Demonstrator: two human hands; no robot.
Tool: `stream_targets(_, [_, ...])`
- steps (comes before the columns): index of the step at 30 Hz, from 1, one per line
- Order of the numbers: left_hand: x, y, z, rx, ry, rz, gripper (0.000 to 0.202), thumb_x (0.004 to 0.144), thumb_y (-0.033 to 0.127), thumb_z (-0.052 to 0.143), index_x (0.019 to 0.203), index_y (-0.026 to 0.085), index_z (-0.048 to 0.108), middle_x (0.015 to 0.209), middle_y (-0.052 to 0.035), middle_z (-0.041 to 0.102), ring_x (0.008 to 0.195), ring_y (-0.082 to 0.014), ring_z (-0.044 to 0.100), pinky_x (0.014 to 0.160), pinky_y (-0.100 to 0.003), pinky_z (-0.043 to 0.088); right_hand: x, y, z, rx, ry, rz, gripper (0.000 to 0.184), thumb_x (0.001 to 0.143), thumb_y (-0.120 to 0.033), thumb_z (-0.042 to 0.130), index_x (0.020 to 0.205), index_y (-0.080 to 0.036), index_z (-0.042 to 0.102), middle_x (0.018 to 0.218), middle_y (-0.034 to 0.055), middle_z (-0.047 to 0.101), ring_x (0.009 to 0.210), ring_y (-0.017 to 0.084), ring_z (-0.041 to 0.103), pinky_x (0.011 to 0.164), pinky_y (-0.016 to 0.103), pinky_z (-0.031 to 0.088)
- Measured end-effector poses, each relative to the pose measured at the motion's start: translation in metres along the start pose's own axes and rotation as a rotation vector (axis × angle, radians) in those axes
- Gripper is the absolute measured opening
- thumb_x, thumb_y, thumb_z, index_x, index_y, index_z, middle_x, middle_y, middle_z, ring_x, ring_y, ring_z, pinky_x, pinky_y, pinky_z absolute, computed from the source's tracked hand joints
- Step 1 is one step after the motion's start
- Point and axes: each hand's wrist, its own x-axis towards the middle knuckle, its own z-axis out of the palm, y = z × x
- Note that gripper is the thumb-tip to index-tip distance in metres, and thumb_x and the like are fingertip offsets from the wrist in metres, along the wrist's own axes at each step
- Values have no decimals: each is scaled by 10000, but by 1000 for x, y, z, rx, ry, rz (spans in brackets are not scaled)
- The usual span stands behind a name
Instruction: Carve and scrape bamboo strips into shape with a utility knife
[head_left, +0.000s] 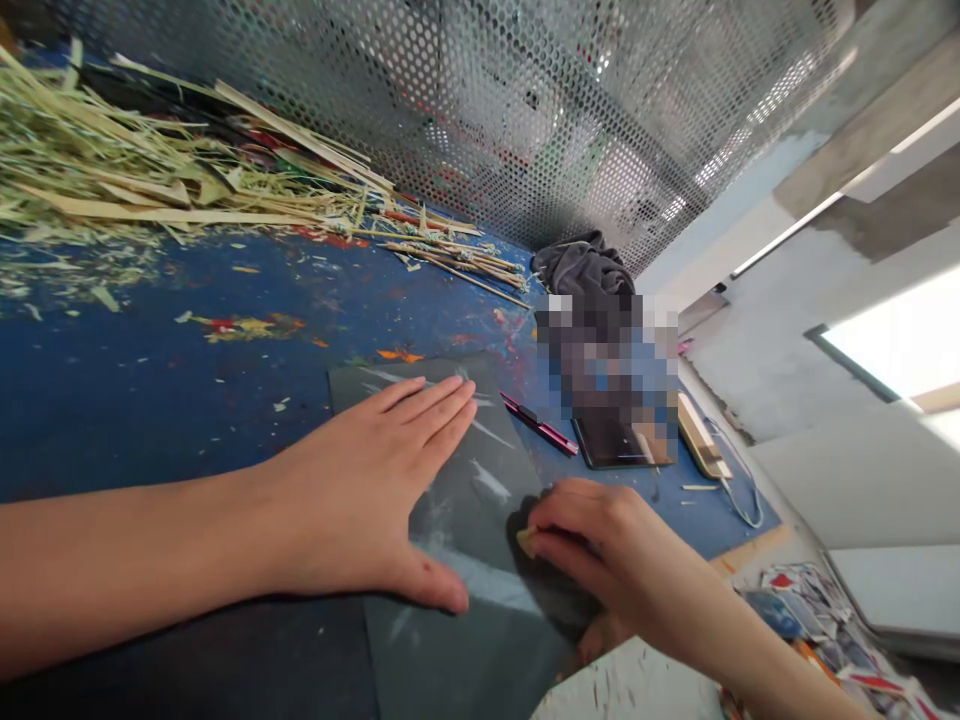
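My left hand (375,470) lies flat with spread fingers on a dark grey sheet (480,540) that looks like sandpaper. Pale dusty streaks mark the sheet's surface. At its right side, my right hand (600,545) pinches a small pale yellowish piece (526,542) between thumb and fingers, low against the sheet. Most of that piece is hidden by the fingers, so I cannot tell its exact kind. Just beyond the sheet lies a slim pink-and-black tool (538,424), like a craft knife or tweezers.
A phone (622,445), partly blurred out, rests on the blue paint-stained table (187,390). Beside it is a pale block with a cable (701,437). Straw strips (150,180) and thin sticks (465,258) lie along the back, before a perforated metal panel (480,110). A dark cloth (585,268) is bunched there.
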Motion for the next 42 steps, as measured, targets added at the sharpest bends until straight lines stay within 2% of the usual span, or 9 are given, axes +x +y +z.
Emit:
stream_targets(7, [1, 0, 1, 12, 13, -9, 1212, 566, 922, 355, 1442, 88, 271, 1519, -156, 171, 1400, -335, 186, 1163, -450, 97, 60, -9, 10, -2, 178, -130, 155, 877, -121, 546, 733, -163, 585, 717, -24, 574, 699, 95, 515, 662, 214, 371])
stream_targets(10, [0, 0, 0, 6, 36, -39, 1229, 549, 930, 356, 1439, 85, 282, 1516, -166, 176, 1397, -341, 193, 1163, -447, 102, 52, -10, 9, -28, 157, -115, 190, 905, -159, 517, 721, -168, 562, 720, -22, 561, 695, 96, 498, 666, 217, 371])
stream_targets(15, [-2, 0, 1, 5, 22, -51, 1244, 544, 941, 320, 1446, 87, 263, 1522, -159, 144, 1406, -333, 163, 1165, -435, 80, 5, -8, 2, -20, -58, -3, 211, 942, -195, 460, 760, -185, 565, 765, -15, 566, 706, 95, 507, 656, 208, 381])
stream_targets(17, [-2, 1, 1, 5, 7, -45, 1251, 544, 942, 319, 1446, 78, 256, 1524, -159, 132, 1409, -333, 145, 1165, -439, 72, -1, -7, 0, -2, -88, 18, 192, 938, -197, 469, 779, -190, 576, 773, -16, 573, 712, 95, 516, 649, 206, 382])
stream_targets(26, [-2, 2, 1, -2, 58, -41, 1257, 543, 920, 389, 1448, 62, 237, 1510, -173, 209, 1399, -339, 187, 1160, -450, 110, 70, -15, 6, -24, 129, -152, 134, 866, -86, 538, 768, -162, 588, 763, -13, 594, 735, 102, 529, 693, 217, 388])
stream_targets(29, [-1, 2, 0, -10, 44, -55, 1261, 538, 923, 389, 1444, 58, 248, 1509, -178, 204, 1398, -343, 185, 1158, -457, 121, 60, -15, 7, -83, 119, -126, 156, 893, -125, 521, 751, -164, 573, 758, -8, 587, 728, 107, 517, 693, 225, 387])
stream_targets(36, [0, 1, 0, 11, 9, -55, 1251, 549, 929, 359, 1434, 49, 274, 1518, -169, 129, 1405, -348, 152, 1159, -477, 100, -7, -5, 4, -54, -54, 7, 226, 957, -200, 429, 776, -194, 564, 788, -6, 565, 730, 105, 525, 667, 212, 398])
stream_targets(39, [-1, 1, 1, 23, -11, -56, 1266, 551, 934, 338, 1437, 34, 249, 1517, -172, 88, 1409, -348, 134, 1155, -492, 104, -1, -5, 5, -68, -15, 14, 219, 953, -208, 439, 784, -189, 576, 782, -1, 573, 719, 110, 531, 662, 221, 403])
stream_targets(42, [-2, 0, 2, 30, 2, -59, 1263, 556, 933, 331, 1443, 39, 233, 1517, -168, 78, 1410, -339, 136, 1156, -483, 104, 32, -10, 5, -115, 55, -56, 184, 929, -184, 485, 775, -175, 585, 763, 2, 589, 719, 119, 532, 689, 235, 404])
